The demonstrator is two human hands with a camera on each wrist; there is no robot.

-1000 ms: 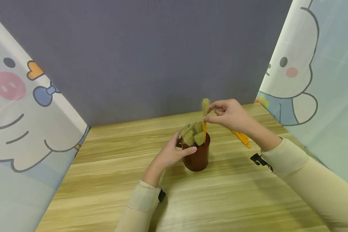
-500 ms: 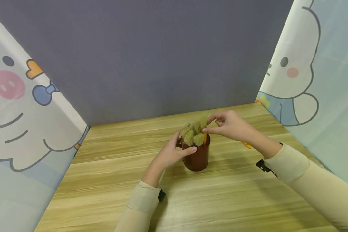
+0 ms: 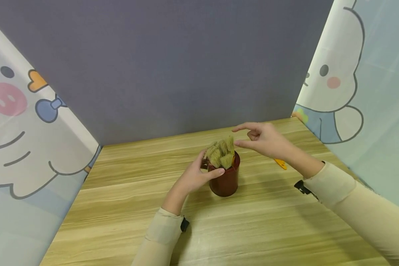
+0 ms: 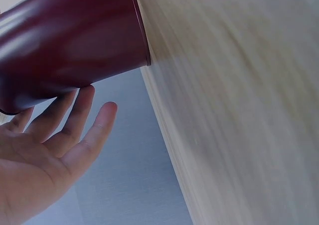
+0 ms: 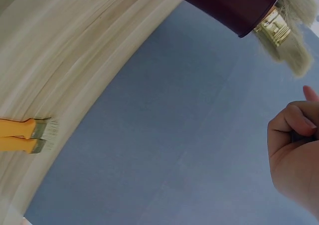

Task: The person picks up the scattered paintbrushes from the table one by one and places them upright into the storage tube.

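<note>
A dark red cup [image 3: 225,181] stands on the wooden table [image 3: 259,229], packed with several brushes [image 3: 221,153] standing bristles up. My left hand [image 3: 201,172] grips the cup's left side, thumb over the front rim; the left wrist view shows its fingers [image 4: 75,120] against the cup [image 4: 70,35]. My right hand [image 3: 241,136] hovers just right of the bristles, index finger and thumb spread apart, holding nothing. In the right wrist view that hand [image 5: 294,155] is apart from the cup [image 5: 229,0] and its bristles [image 5: 291,45].
Two orange-handled brushes [image 5: 25,135] lie flat on the table right of the cup, partly hidden behind my right wrist in the head view [image 3: 280,163]. A grey panel [image 3: 186,66] closes the back; cartoon curtains [image 3: 26,129] hang on both sides.
My right hand lowered an orange-handled brush into the cup among the others, then let go and spread its fingers. The left hand kept hold of the cup.
</note>
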